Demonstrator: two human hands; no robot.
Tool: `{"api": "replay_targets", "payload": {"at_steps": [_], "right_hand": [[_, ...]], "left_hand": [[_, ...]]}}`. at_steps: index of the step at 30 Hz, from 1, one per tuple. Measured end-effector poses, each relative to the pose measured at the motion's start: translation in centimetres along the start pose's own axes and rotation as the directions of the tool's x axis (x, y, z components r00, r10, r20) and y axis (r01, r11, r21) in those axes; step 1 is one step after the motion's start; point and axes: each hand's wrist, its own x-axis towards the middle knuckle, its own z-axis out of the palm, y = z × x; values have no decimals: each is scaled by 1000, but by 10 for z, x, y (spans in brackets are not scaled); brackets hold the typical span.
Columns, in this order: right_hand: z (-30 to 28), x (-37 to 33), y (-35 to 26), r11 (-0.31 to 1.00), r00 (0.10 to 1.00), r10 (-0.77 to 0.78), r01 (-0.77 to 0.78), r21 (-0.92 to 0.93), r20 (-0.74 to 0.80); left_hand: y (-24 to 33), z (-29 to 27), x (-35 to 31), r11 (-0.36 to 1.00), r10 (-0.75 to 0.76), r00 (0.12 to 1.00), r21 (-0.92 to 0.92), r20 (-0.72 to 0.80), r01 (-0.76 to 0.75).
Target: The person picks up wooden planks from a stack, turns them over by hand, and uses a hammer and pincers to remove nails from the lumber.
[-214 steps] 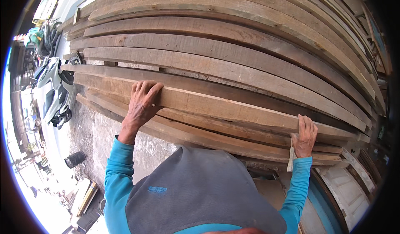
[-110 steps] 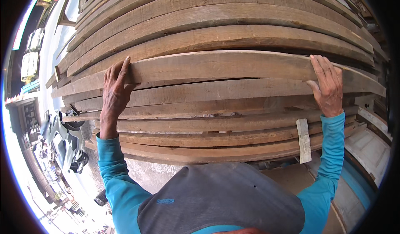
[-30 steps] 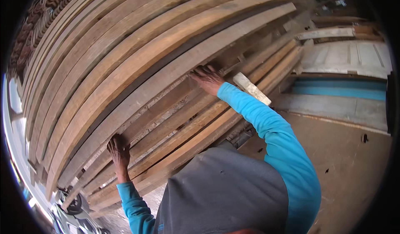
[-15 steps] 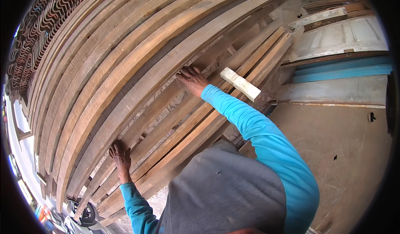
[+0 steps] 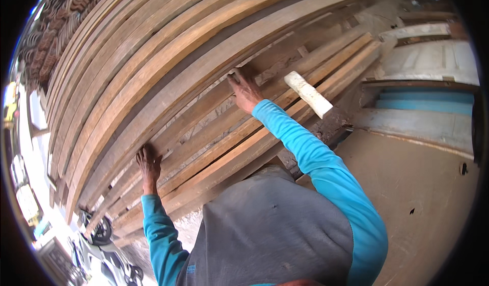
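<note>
A long grey-brown wooden beam (image 5: 204,73) runs diagonally in front of me, bowed by the lens. My left hand (image 5: 149,170) is at its near edge toward the lower left, fingers hooked against the edge and thumb standing apart. Farther up the same edge, my right hand (image 5: 246,92) has its fingers bent against the beam; the fingertips are partly hidden there. Both hands are closed on this beam. A short pale block (image 5: 308,94) lies across narrower timbers (image 5: 244,142) on my side, to the right of my right hand.
More long beams (image 5: 127,79) lie side by side beyond the held one. Stacked roof tiles (image 5: 53,46) stand at the far left, a motorcycle (image 5: 104,258) at lower left. On the right are a brown board (image 5: 407,179), blue panels (image 5: 425,101) and a white door panel (image 5: 433,59).
The whole view has shifted and turned slightly with my head. Both hands stay at the beam's near edge; more of the motorcycle shows at lower left.
</note>
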Motion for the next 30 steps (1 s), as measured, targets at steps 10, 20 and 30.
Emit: {"api": "replay_targets", "payload": {"at_steps": [10, 20, 30], "right_hand": [[-1, -99, -161, 923, 979, -179, 130, 363, 102], [20, -111, -173, 977, 998, -29, 14, 211, 64], [31, -117, -180, 979, 997, -57, 67, 192, -58]], "left_hand": [[1, -9, -5, 995, -98, 990, -9, -98, 98], [14, -54, -46, 803, -54, 983, -593, -175, -62], [-43, -112, -211, 608, -598, 742, -775, -303, 174]]}}
